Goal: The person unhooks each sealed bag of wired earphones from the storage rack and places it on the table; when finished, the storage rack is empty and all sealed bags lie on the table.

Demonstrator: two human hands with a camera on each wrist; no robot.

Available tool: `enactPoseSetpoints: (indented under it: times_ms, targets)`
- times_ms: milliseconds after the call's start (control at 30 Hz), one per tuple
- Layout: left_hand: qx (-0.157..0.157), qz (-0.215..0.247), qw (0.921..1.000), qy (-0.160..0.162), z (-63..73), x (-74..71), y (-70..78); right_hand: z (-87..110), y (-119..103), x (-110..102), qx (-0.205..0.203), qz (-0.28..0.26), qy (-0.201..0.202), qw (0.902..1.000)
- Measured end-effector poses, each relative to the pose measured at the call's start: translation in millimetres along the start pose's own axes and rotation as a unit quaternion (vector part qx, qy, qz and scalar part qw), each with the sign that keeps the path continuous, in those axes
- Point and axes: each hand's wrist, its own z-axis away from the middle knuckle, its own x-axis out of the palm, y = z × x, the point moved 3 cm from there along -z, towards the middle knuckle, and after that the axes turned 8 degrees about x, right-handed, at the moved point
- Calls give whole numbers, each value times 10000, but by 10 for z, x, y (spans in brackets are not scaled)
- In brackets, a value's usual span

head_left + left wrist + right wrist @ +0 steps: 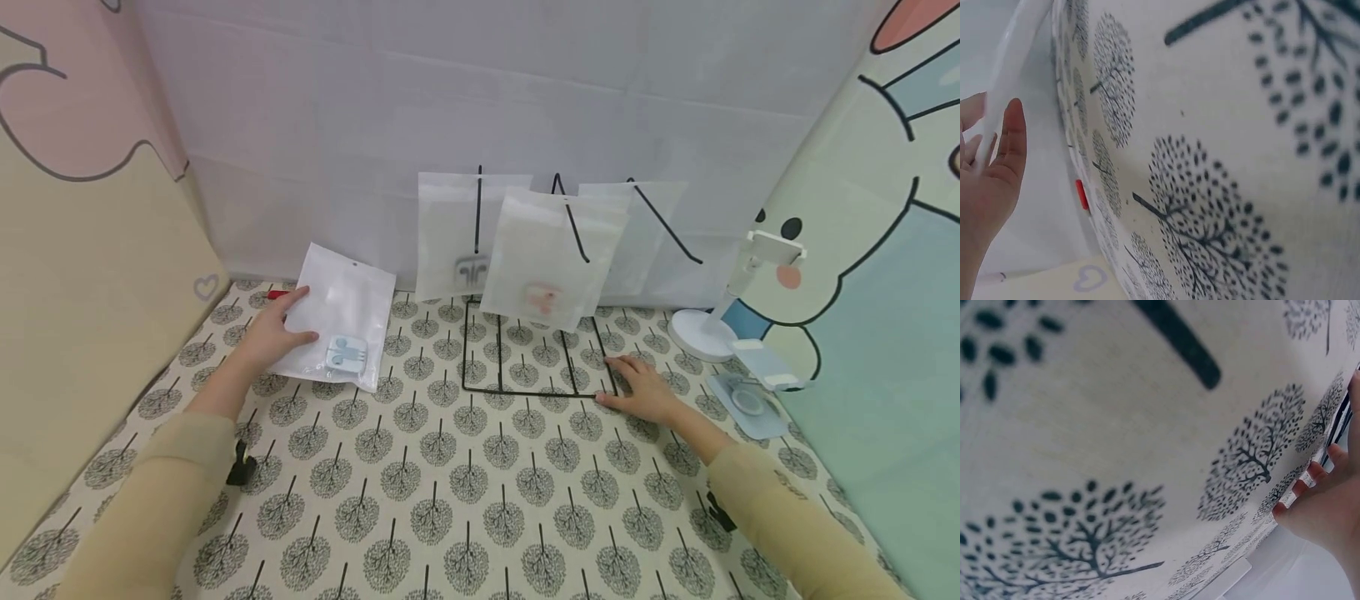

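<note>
Head view: your left hand [270,340] pinches the left edge of a white hang-hole pouch [322,321], thumb on the near face, fingers behind, as the left wrist view bears out. That pouch is at the left of the counter [450,508], tilted face toward you; whether its lower edge touches the cloth, you cannot tell. Earphones [347,354] show low in its window, and the edge grip seems to suit a thin, slippery sheet while leaving the top hole uncovered. Your right hand [641,392] holds no pouch: fingers loosely spread, touching the near right corner of the black wire rack [540,394], likely to steady a light frame. Three more pouches hang on its prongs: the left pouch [442,233] with dark earphones [471,272], the middle pouch [521,250] with a pinkish item [542,298], and the right pouch [637,267], contents hidden. The prongs slope toward you, presumably so pouches load from the front; the upturned tips would stop them sliding off. A white phone stand [705,335] and a pale blue stand [746,400] sit well right of the rack.
</note>
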Motion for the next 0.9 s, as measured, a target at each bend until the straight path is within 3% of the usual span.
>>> enactPoseSetpoints:
  times_ms: [400, 600, 900]
  targets:
    - [48, -780, 9929, -898, -56, 49, -227, 12, -8, 4, -6, -22, 14, 10000]
    - [15, -1119, 9875, -1112, -45, 45, -334, 34, -51, -24, -67, -10, 88, 9999]
    - [221, -1360, 9814, -1339, -8, 50, -407, 30, -65, -36, -103, -11, 101, 9999]
